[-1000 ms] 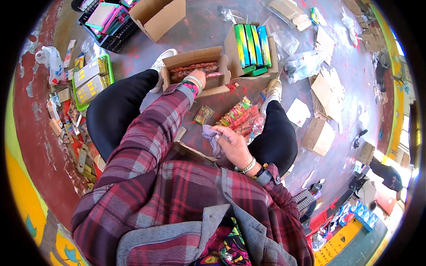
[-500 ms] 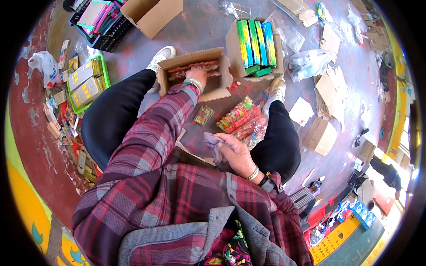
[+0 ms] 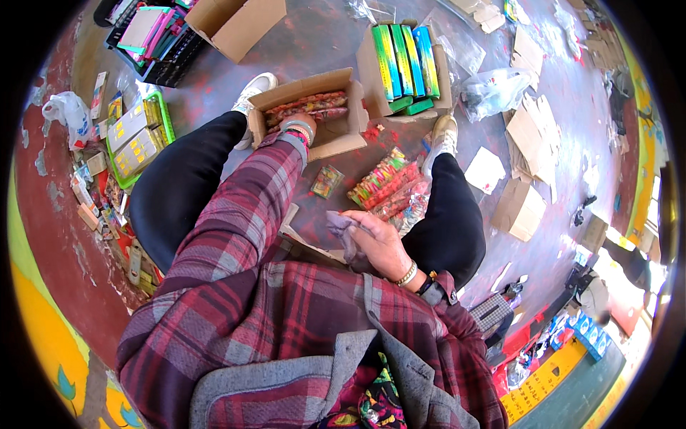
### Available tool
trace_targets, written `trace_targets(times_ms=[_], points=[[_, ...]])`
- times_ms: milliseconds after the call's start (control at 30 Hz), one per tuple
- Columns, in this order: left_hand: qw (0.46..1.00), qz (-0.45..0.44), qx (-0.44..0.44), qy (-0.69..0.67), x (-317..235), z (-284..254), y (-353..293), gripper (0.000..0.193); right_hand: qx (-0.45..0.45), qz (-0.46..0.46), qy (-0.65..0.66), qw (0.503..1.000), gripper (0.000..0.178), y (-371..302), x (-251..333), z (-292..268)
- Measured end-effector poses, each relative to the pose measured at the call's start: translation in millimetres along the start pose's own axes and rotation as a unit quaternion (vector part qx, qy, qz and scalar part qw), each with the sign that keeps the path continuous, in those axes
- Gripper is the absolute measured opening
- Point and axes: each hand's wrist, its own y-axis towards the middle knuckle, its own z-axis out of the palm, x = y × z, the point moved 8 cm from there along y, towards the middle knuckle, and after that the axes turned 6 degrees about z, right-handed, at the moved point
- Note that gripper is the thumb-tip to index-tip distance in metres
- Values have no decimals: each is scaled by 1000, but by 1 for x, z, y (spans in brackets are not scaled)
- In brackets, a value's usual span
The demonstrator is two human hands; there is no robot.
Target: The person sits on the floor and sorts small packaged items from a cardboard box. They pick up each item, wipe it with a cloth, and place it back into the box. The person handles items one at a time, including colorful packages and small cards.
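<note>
My left hand [image 3: 300, 123] reaches into an open cardboard box [image 3: 341, 146] between my feet, at the near side of several red patterned packets [image 3: 314, 104]. Its fingers are hidden, so their grip does not show. In front of my body, my right hand [image 3: 382, 247] is closed around a crumpled greyish-purple cloth [image 3: 346, 230]. Just beyond it on the floor lie several long clear packs with red and multicoloured contents [image 3: 389, 182]. One small, flat, colourful packet [image 3: 327, 181] rests apart from them, between my hands.
At the far right of the box stands another carton [image 3: 371, 71] with green, yellow and blue boxes. A green crate [image 3: 168, 121] is left of my left leg, near a black crate [image 3: 171, 68]. Plastic bags [image 3: 496, 91] and flattened cardboard [image 3: 532, 136] litter the right side.
My left hand has drawn back toward the near left of the box and sits lower among the packets. My right hand keeps hold of the cloth, nearly unmoved.
</note>
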Motion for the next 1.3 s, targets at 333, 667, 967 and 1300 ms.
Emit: trace_targets(times_ms=[333,667,967,1300], points=[[994,94,41,47,-23,-41,-28,33,25,-43,90,995,25,2,-14,0],[956,246,-159,14,-80,-128,-133,41,-4,6,261,965,28,-4,-25,-13],[913,371,-66,-154,-123,-80,-250,40,-158,-220,523,808,24,-50,-25,-109],[879,415,-115,-204,-122,-103,-310,27,-160,-367,536,744,23,-168,4,-173]])
